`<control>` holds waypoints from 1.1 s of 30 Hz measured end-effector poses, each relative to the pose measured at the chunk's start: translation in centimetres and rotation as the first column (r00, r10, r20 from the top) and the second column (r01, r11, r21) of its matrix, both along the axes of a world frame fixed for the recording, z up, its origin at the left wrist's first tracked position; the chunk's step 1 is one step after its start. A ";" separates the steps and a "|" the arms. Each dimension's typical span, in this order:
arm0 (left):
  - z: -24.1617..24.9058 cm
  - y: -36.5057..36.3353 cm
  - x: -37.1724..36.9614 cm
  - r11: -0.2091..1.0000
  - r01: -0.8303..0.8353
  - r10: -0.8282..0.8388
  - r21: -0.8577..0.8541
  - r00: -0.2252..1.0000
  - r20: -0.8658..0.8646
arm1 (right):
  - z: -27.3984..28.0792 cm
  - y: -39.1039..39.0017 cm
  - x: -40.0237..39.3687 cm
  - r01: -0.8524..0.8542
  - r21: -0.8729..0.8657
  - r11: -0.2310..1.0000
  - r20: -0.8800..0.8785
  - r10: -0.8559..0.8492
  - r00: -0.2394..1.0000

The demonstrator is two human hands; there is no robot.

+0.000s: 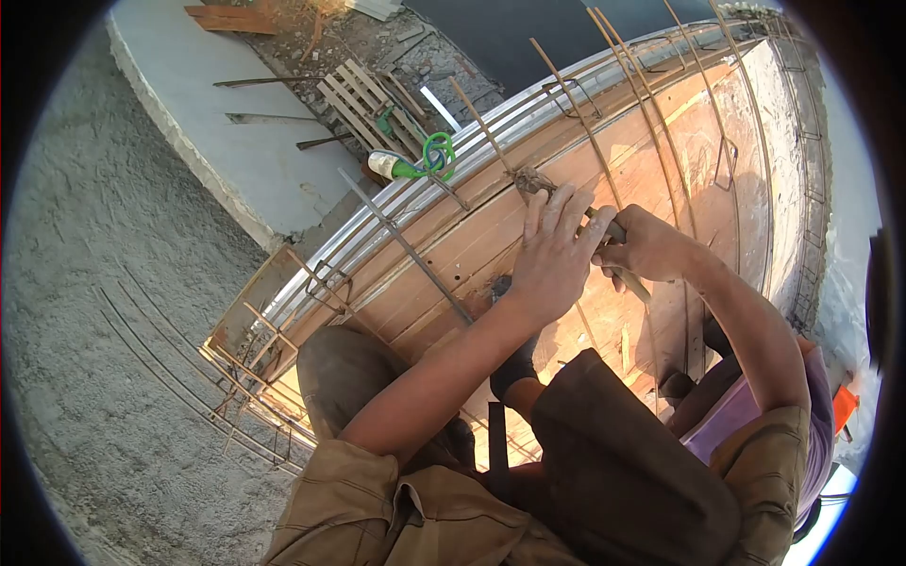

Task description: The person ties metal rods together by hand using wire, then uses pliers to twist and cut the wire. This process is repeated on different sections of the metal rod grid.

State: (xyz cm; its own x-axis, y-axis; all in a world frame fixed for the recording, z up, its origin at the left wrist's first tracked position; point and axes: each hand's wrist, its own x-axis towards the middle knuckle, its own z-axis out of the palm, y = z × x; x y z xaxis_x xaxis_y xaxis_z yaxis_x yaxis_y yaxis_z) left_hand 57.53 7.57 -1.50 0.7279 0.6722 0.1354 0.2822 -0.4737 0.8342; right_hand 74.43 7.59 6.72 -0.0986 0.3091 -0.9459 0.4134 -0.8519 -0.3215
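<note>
- At the bottom edge, nearest: brown clothing [453, 524] of the wearer, folds and seams visible; dark brown flap of cloth [628, 462] hangs over the middle.
- Just beyond, at right: purple cloth [722, 422] beside the right sleeve — cannot tell whose.
- Left hand [559, 247]: palm down, fingers slightly spaced and bent over the dark tool, near its lumpy far end; grip itself mostly hidden, cannot tell if clamped.
- Right hand [651, 247]: fingers curled closed round the tool, thumb side toward the left hand; hands close together.
- Dark tool [615, 230]: lies between and under both hands, slanted, above the wooden panels; a tan handle-like end sticks out below the right hand. Exact type unclear.
- Under the hands: curved wooden panels [481, 247], reddish-brown, sunlit patches and shadows.
- Across the panels: thin rusty rods [645, 99], roughly side by side, slanting; thicker grey bar [401, 236] left of the left hand.
- Past the panels' outer edge: green looped item [436, 156] with a pale end, near the slatted wooden pallet [363, 104].
- Farther out, at left: smooth pale slab [222, 123]; rough grey surface [104, 283] beside it, bent rods over its lower part.
- Top: rubble [434, 61], then a dark flat area [528, 38].
</note>
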 end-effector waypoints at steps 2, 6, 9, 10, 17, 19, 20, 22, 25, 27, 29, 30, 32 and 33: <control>-1.7 1.0 0.9 0.999 0.014 -0.015 0.040 0.999 0.028 | -0.5 -0.5 0.2 0.004 0.000 1.000 -0.033 -0.004 0.999; -4.0 3.2 3.0 0.987 0.160 -0.160 0.002 0.984 -0.078 | 2.8 1.0 -0.4 -0.620 0.211 0.756 0.495 0.465 0.734; -1.4 7.0 4.1 0.926 0.250 -0.290 -0.282 0.950 -0.113 | 4.7 0.4 -1.3 -0.968 0.146 0.204 0.915 0.344 0.210; -0.8 8.4 4.1 0.875 0.290 -0.357 -0.387 0.927 -0.114 | 4.2 0.7 -1.1 -0.979 0.060 0.195 0.933 0.338 0.124; 1.2 4.2 5.1 0.994 -0.032 0.036 0.105 0.998 -0.043 | 5.3 7.0 2.1 -0.442 -0.144 0.886 0.274 0.464 0.842; 1.8 4.5 6.5 0.994 0.067 -0.088 -0.088 0.959 -0.269 | 5.8 7.9 1.7 -0.457 -0.244 0.855 0.261 0.512 0.818; 1.4 4.8 6.6 0.995 0.091 -0.100 -0.049 0.962 -0.253 | 5.5 6.7 2.0 -0.684 -0.036 0.728 0.479 0.613 0.628; 1.6 6.7 6.7 0.954 0.194 -0.244 -0.230 0.946 -0.214 | 4.6 2.6 2.3 -0.973 0.149 0.175 0.872 0.440 0.213; 3.0 9.4 6.1 0.874 0.320 -0.411 -0.366 0.889 -0.201 | 3.5 1.0 0.8 -0.986 0.026 0.162 0.968 0.242 0.065; 4.0 8.9 5.5 0.896 0.308 -0.406 -0.319 0.859 -0.312 | 3.8 1.5 0.4 -0.973 0.075 0.220 0.941 0.306 0.142; 4.9 6.6 4.0 0.979 0.009 0.034 0.203 0.978 -0.207 | 4.3 1.8 0.4 -0.935 0.075 0.345 0.882 0.415 0.224; 5.8 6.2 2.9 0.989 -0.069 0.087 0.130 0.986 -0.139 | 4.3 2.2 1.1 -0.913 0.075 0.401 0.826 0.487 0.283; 7.2 6.4 1.1 0.977 -0.213 0.213 -0.030 0.977 -0.010 | 4.1 3.4 3.0 -0.862 0.057 0.504 0.694 0.600 0.397; 6.4 6.0 1.2 0.976 -0.207 0.205 -0.073 0.978 -0.036 | 4.5 4.6 3.0 -0.794 -0.011 0.607 0.636 0.617 0.464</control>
